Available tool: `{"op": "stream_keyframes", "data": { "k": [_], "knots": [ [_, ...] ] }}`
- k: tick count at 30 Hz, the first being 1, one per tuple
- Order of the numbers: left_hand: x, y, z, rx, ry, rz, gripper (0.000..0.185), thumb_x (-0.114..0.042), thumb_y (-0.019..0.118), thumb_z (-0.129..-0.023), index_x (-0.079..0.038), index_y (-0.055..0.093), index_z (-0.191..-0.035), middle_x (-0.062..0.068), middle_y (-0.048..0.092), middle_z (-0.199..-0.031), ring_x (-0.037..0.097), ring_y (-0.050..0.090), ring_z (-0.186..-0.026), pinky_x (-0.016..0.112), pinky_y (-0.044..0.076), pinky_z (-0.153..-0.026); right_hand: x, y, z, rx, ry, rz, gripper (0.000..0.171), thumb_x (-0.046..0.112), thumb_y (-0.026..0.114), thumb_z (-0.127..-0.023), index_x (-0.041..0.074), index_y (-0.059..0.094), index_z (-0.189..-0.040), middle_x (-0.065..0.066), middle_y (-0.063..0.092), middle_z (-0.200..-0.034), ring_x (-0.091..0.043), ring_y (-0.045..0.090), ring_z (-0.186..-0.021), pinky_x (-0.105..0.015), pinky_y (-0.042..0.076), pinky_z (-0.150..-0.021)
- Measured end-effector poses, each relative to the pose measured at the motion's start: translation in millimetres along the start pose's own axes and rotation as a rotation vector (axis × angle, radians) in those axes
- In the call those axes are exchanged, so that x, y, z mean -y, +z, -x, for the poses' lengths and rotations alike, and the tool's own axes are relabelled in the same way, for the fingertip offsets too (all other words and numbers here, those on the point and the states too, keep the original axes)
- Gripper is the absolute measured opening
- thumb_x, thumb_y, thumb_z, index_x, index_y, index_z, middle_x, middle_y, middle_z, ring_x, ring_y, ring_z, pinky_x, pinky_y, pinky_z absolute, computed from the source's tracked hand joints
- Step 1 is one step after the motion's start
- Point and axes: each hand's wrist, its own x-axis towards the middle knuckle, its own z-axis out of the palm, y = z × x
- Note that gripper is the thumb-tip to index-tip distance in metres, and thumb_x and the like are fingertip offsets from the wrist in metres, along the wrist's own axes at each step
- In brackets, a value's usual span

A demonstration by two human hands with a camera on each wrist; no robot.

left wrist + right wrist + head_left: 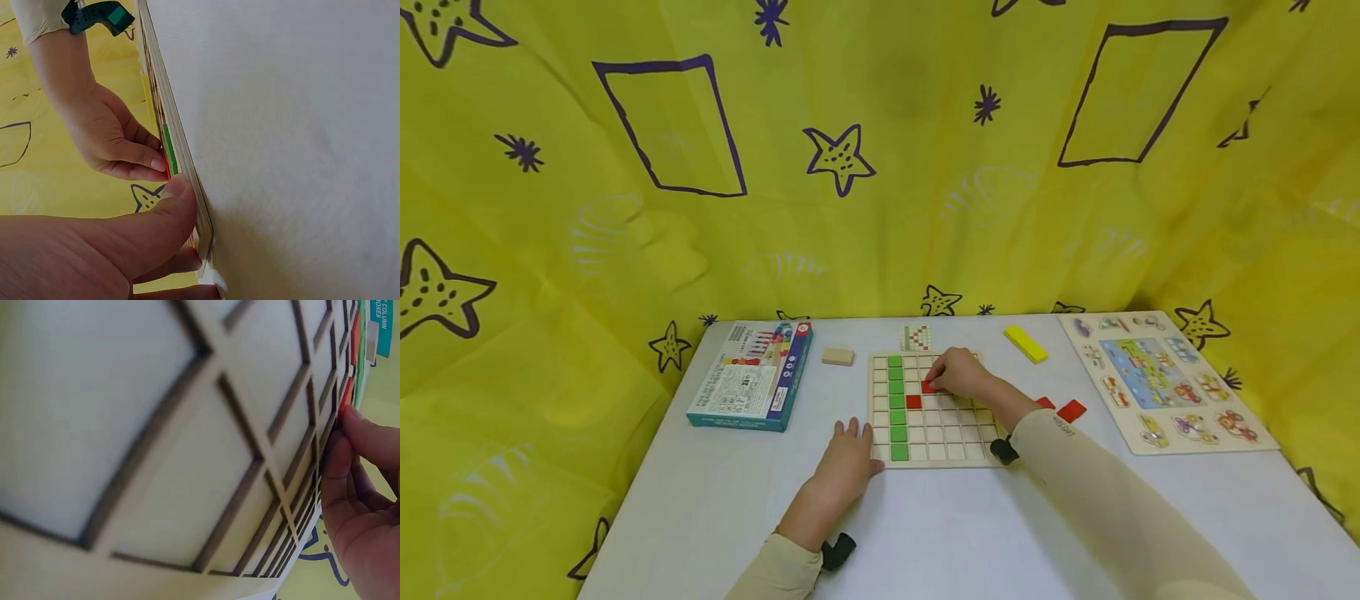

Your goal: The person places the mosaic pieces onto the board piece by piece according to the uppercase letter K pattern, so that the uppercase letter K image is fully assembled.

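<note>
My right hand [961, 373] pinches a red tile [927, 388] at the grid board [940, 465]; whether it is seated, I cannot tell. A second red tile [913, 402] sits diagonally nearer, beside the green column [898, 414]. My left hand [842, 462], fingers extended, touches the board's near-left edge. Loose red pieces [1071, 410] lie right of the board.

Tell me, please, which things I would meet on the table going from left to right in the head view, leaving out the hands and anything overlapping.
Box → wooden block → board → yellow piece → puzzle.
</note>
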Motion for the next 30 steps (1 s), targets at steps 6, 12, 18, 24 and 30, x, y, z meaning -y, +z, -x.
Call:
{"op": "stream_keyframes", "data": {
  "k": [6,12,18,24,30],
  "knots": [
    [1.4,0.1,-0.6,-0.006,0.007,-0.01,0.064,-0.027,0.073,-0.093,0.009,0.051,-0.141,0.032,0.044,-0.147,0.052,0.038,-0.137,0.053,0.04,-0.11,1.5,1.5,1.2,-0.009,0.018,-0.005,0.008,0.008,0.074,-0.091,0.006,0.08,-0.097,-0.005,0.074,-0.099,-0.02,0.061,-0.095,-0.037,0.053,-0.084],
    [1.2,0.5,-0.3,-0.003,0.007,-0.005,0.064,-0.027,0.073,-0.093,0.009,0.051,-0.141,0.032,0.044,-0.147,0.053,0.038,-0.137,0.054,0.039,-0.11,1.3,-1.5,4.4,-0.004,0.023,-0.038,0.012,0.01,0.073,-0.093,0.005,0.079,-0.102,-0.007,0.073,-0.106,-0.022,0.062,-0.1,-0.039,0.053,-0.089],
    [-1.4,-0.2,0.8,-0.002,0.004,0.003,0.064,-0.026,0.073,-0.092,0.009,0.052,-0.141,0.032,0.044,-0.147,0.052,0.037,-0.137,0.054,0.039,-0.109,-10.5,-16.4,15.3,-0.042,0.014,-0.068,0.02,0.01,0.069,-0.096,0.001,0.075,-0.113,-0.011,0.072,-0.113,-0.024,0.064,-0.1,-0.037,0.055,-0.084],
    [-1.3,-0.6,1.2,-0.004,0.017,-0.015,0.064,-0.027,0.073,-0.093,0.01,0.051,-0.14,0.033,0.044,-0.147,0.053,0.038,-0.136,0.054,0.039,-0.11,-31.5,-48.4,35.7,-0.096,0.045,-0.085,0.025,0.009,0.069,-0.096,-0.003,0.072,-0.117,-0.014,0.072,-0.109,-0.025,0.067,-0.09,-0.034,0.056,-0.075],
    [0.5,-0.9,0.9,-0.007,0.021,-0.027,0.065,-0.028,0.073,-0.093,0.01,0.051,-0.14,0.033,0.044,-0.146,0.053,0.039,-0.136,0.054,0.039,-0.11,-60.0,-82.2,63.8,-0.127,0.067,-0.093,0.027,0.009,0.069,-0.095,-0.006,0.07,-0.118,-0.018,0.07,-0.11,-0.036,0.067,-0.093,-0.042,0.057,-0.077]
  ]
}}
